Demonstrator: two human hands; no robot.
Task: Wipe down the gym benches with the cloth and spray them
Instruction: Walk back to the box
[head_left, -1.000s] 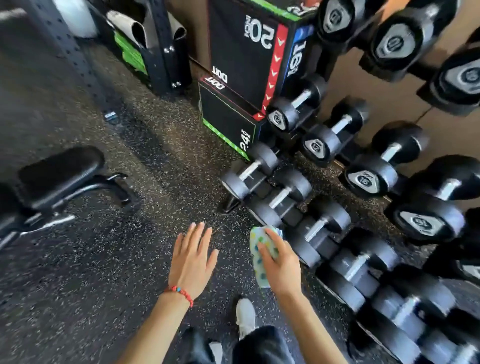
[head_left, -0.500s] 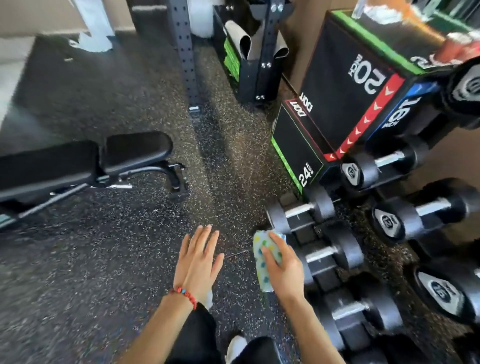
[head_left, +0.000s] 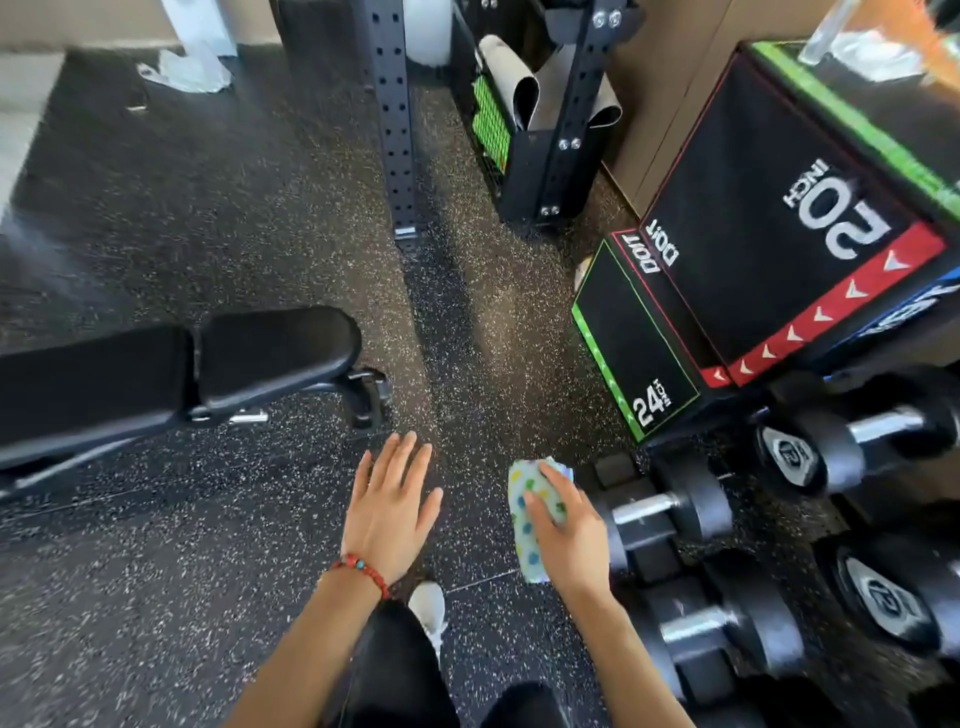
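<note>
A black padded gym bench (head_left: 270, 353) stands on the left, its seat pad nearest and its longer back pad running off the left edge. My right hand (head_left: 569, 535) grips a folded white cloth (head_left: 530, 512) with coloured dots, held in the air above the floor, well right of the bench. My left hand (head_left: 389, 512) hovers flat with fingers spread and nothing in it, just below and right of the bench's foot. A clear bottle-like object (head_left: 831, 31) shows blurred at the top right on the box; I cannot tell whether it is the spray.
Dumbbells (head_left: 670, 506) lie in rows on a rack to the right. Stacked black plyo boxes (head_left: 769, 223) stand at the upper right. A perforated rack upright (head_left: 395, 130) and a black stand with mats (head_left: 540, 119) rise ahead. Speckled rubber floor (head_left: 156, 571) spreads below.
The view has swung left and up, bringing the bench further into the frame and the dumbbell rack out to the right. Both hands keep their pose; the right still grips the cloth.
</note>
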